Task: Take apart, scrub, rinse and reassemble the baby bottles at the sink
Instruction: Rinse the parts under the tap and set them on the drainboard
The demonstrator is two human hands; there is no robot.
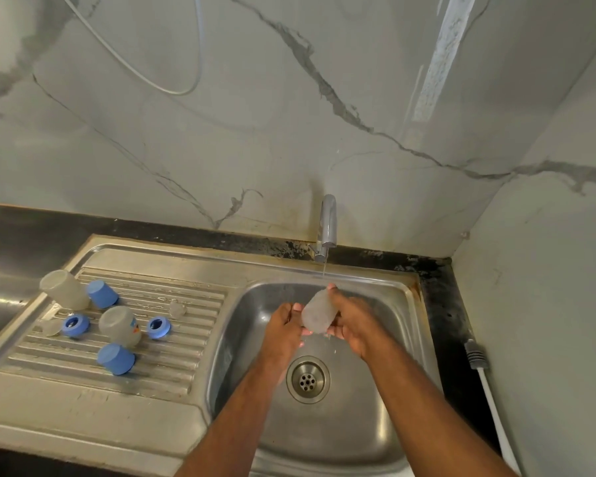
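Head view, near to far
Drain: in the basin floor, below the hands
Sink: steel basin, wet, set in a dark counter
Left hand: fingers curled against the lower end of the bottle, gripping it
Right hand: wrapped round the bottle's far side, thumb at its upper end, gripping it
Bottle: clear, frosted body, no cap or teat, held tilted over the basin between both hands, water dripping from it
Drainboard: ribbed, left of the basin; holds two blue caps, two blue rings, two clear bottle bodies standing mouth down, and small clear pieces, one at the left edge and one toward the basin, too blurred to identify
Tap: chrome, behind the basin, thin stream falling onto the bottle
Wall: grey marble, white cable hanging across it
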